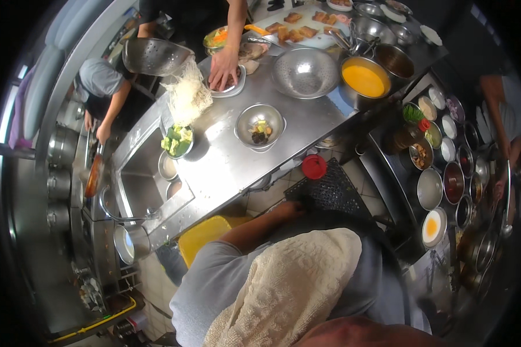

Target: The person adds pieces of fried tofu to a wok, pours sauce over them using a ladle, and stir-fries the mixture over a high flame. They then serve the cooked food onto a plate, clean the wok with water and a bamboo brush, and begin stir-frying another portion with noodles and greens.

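My left hand (290,210) sits low in front of my body, below the edge of the steel counter. It is dark, and its fingers do not show clearly enough to tell what they do. A round red container (314,166) is the nearest thing beyond it. Further off on the counter stands a steel bowl (260,139) with dark and yellow pieces in it. My right hand is not in view. A cream towel (295,283) lies over my shoulder.
A co-worker's hand (223,68) reaches into a dish at the counter's far side. Nearby are a colander (305,74), a pot of orange liquid (364,78), pale noodles (188,95) and a bowl of greens (178,141). Ingredient bowls (430,188) line the right. Another person (101,87) works at left.
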### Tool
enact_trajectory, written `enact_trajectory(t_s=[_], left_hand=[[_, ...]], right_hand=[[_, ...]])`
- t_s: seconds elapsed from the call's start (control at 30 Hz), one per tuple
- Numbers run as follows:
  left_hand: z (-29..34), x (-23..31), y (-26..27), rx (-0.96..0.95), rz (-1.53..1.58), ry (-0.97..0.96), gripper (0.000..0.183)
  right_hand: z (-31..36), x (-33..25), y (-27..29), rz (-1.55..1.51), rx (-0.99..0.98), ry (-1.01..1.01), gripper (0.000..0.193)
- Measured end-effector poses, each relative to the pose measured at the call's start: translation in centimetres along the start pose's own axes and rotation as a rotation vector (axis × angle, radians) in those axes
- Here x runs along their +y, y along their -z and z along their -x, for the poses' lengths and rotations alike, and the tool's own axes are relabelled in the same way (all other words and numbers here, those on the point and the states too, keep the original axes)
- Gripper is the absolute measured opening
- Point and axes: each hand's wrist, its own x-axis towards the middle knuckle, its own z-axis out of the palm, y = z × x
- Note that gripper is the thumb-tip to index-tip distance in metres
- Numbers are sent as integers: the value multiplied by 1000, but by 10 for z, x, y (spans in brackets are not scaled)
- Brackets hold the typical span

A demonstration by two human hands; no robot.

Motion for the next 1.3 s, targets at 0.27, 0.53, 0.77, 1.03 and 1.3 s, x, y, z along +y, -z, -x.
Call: enact_trajectory(t_s=[0.27, 0.53, 0.77, 1.03, 1.3], left_hand=[[55, 87, 75, 647, 168, -152, 20], [-9, 17, 337, 1188, 1238, -106, 36], [-68, -37, 436, 1396, 1495, 92, 23], [-75, 19, 419, 1482, 1440, -35, 34], [-9, 65, 377, 1226, 1065, -221, 34]], right_hand=[[1, -3, -5, -2, -5, 4, 43], [4, -9, -14, 35, -5, -74, 42], [8, -13, -28, 23, 6, -164, 41], [4, -4, -46, 56, 17, -252, 39], [-45, -53, -25, 233, 72, 11, 38]])
